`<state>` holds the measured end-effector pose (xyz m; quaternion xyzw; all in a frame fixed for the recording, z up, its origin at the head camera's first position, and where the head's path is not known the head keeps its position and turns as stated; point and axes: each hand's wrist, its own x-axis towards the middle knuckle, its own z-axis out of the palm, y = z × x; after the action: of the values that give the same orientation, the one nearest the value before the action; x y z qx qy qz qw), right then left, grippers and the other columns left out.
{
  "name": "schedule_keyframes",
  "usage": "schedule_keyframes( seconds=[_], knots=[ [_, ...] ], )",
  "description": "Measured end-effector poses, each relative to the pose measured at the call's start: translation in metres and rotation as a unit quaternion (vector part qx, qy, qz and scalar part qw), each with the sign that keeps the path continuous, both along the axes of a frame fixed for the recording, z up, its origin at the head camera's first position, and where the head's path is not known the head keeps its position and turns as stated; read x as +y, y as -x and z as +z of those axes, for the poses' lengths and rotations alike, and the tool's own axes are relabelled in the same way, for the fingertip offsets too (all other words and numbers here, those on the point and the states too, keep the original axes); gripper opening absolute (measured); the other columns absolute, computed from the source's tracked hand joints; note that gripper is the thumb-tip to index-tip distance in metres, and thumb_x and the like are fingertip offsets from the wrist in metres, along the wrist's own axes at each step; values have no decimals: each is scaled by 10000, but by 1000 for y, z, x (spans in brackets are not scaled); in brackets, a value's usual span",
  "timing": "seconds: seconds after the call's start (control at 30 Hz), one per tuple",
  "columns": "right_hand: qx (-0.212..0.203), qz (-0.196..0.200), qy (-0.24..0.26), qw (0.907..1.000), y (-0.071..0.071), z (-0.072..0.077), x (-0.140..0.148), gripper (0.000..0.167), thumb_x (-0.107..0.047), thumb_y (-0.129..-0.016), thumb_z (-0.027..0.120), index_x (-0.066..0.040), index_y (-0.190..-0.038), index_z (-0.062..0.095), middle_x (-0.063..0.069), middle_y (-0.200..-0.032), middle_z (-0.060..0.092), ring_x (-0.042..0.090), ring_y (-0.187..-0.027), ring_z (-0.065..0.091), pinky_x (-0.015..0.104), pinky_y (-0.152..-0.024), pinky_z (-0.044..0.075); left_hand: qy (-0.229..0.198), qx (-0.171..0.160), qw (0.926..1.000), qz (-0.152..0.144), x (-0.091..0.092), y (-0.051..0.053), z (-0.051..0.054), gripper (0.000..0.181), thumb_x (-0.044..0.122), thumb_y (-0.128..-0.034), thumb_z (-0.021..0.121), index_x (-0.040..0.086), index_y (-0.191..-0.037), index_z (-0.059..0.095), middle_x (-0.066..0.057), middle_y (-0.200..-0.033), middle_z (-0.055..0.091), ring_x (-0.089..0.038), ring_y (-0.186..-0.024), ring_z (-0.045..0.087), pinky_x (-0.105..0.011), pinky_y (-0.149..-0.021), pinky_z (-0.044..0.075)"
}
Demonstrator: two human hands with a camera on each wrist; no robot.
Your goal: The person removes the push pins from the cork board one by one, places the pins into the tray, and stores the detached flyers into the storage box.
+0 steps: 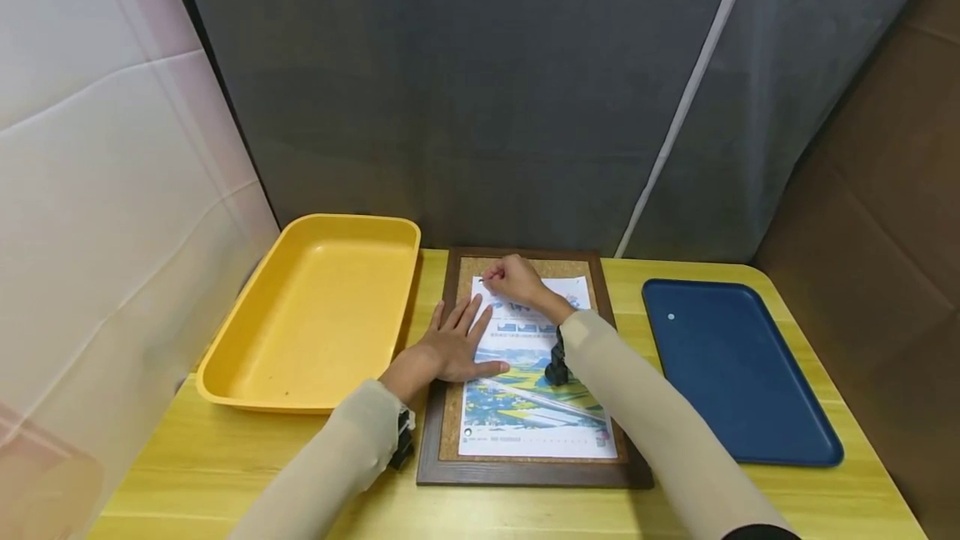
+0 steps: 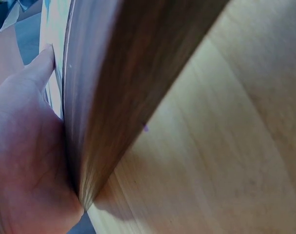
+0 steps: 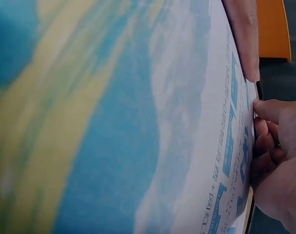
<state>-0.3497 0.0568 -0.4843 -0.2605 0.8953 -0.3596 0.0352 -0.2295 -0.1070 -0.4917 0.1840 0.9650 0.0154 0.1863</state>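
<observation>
The printed sheet [image 1: 525, 419] lies flat on the framed cork board [image 1: 452, 423] in the middle of the table [image 1: 150, 482]. I take the step in hand to be fixing the sheet's far left corner to the cork. That calls for a short, straight push there while the paper is kept from sliding or lifting.

My right hand [image 1: 519, 282] crosses the sheet from the right, forearm slanting inward, its fingers curled and thumb and forefinger pinched on a tiny dark thing [image 1: 482, 279] at that corner; I'd guess a pin, but it is too small to be sure. My left hand [image 1: 453, 352] holds nothing: it lies palm down over the board's left edge, fingers spread and pointing away, thumb reaching across the paper. I read it as the brace.

Farther out, a yellow tray [image 1: 330, 307] stands to the left of the board and a blue tray [image 1: 742, 382] to the right, with a small white thing [image 1: 671, 317] near its far left corner.
</observation>
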Motion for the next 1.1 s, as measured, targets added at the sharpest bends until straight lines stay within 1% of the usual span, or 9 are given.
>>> schedule_keyframes(
  seconds=[0.23,0.43,0.7,0.93,1.1],
  knots=[
    [26,4,-107,9999,1,1,-4,109,-71,-976,740,9,-998,812,109,-905,788,96,-709,611,218,-685,484,-16,10,10000,15,-2,0,-1,1121,890,-934,361,217,-1707,-94,-39,-1754,-238,-273,-1634,-163,-622,-1259,-147],
    [-76,-94,-218,9997,0,4,-4,115,-106,-973,756,-7,-990,812,83,-878,775,92,-711,603,222,-691,479,5,33,10000,5,-2,-1,-1,1116,894,-934,346,219,-1706,-96,-39,-1750,-246,-274,-1634,-161,-620,-1261,-142],
    [-168,-190,-314,9992,-2,5,-4,127,-108,-983,716,-27,-997,813,81,-932,789,123,-749,641,257,-726,507,-29,55,10000,-17,-2,-1,-2,1120,892,-933,355,217,-1708,-87,-42,-1756,-232,-277,-1637,-149,-624,-1261,-141],
    [-236,-221,-386,9987,-2,4,-6,132,-119,-990,699,-38,-1008,802,75,-949,780,125,-764,633,259,-738,498,-31,73,10000,-7,-2,-2,-1,1118,886,-936,364,214,-1710,-83,-47,-1760,-219,-280,-1640,-134,-625,-1261,-141],
    [-263,-175,-417,9986,-3,3,-7,134,-123,-997,687,-43,-1025,791,69,-948,766,118,-764,622,256,-737,492,-59,46,10000,7,-3,-2,-2,1118,882,-937,374,213,-1711,-77,-48,-1761,-216,-284,-1642,-124,-627,-1261,-137]
  ],
)
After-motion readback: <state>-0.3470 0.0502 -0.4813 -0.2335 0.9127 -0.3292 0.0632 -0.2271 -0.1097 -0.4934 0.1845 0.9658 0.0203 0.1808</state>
